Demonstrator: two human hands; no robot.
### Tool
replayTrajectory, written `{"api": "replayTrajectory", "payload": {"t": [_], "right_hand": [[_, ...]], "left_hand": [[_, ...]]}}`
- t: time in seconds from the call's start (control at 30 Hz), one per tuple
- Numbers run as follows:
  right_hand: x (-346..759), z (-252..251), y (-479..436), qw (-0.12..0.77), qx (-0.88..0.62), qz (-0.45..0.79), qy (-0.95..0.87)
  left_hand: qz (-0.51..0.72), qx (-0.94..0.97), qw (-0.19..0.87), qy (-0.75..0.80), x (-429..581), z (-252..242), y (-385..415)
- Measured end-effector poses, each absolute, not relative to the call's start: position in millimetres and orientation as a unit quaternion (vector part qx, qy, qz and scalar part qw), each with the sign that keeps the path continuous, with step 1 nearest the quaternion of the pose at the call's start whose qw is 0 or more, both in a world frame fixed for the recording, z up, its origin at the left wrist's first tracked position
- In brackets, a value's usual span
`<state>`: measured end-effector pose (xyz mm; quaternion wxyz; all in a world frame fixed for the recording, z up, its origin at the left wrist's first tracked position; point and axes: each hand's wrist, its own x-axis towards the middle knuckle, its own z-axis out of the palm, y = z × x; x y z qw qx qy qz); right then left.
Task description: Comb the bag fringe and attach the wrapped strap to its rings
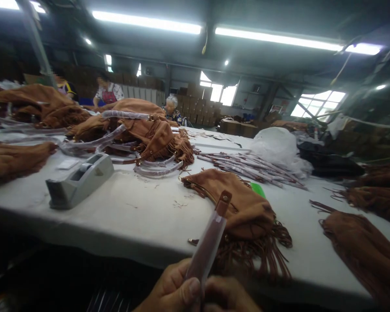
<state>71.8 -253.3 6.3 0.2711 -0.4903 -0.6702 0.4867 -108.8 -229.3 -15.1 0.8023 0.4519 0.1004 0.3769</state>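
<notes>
My left hand (173, 288) grips a brown bag strap (208, 245) in a clear plastic sleeve, the thumb pressed along it. The strap points up and away, its bare brown end with a metal stud sticking out of the wrap. Close beside it, my right hand (229, 294) is curled at the lower part of the strap, somewhat blurred; its fingertips are partly hidden behind the strap. Just beyond lies a brown fringed bag (243, 201) on the white table (143, 225), its fringe hanging toward the near edge. A green piece (257, 189) shows behind the bag.
A grey tape dispenser (81, 180) stands at left. Fringed bags with wrapped handles (149, 138) are heaped behind it. Wrapped straps (253, 167) and white plastic (276, 145) lie farther back. Another brown bag (360, 242) is at right. Several people sit across the table.
</notes>
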Motion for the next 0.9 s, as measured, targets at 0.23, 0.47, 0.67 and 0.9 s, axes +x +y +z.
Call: {"api": "replayTrajectory", "payload": {"t": [0.23, 0.47, 0.67, 0.9], "right_hand": [[96.5, 69.9, -212.0, 0.561, -0.38, 0.588, -0.441], [95.3, 83.5, -207.4, 0.506, -0.294, 0.629, -0.512], [88.5, 85.2, -201.8, 0.584, -0.39, 0.547, -0.455], [89.7, 83.1, -208.7, 0.594, -0.446, 0.498, -0.447]], "left_hand": [[0.264, 0.365, 0.889, 0.089, -124.3, -14.2, -224.3], [0.158, 0.297, 0.942, 0.02, -136.6, -10.2, -212.9], [0.197, 0.51, 0.807, 0.225, -120.0, 1.4, -194.7], [0.273, 0.651, 0.69, 0.16, -81.1, 70.5, -166.0]]}}
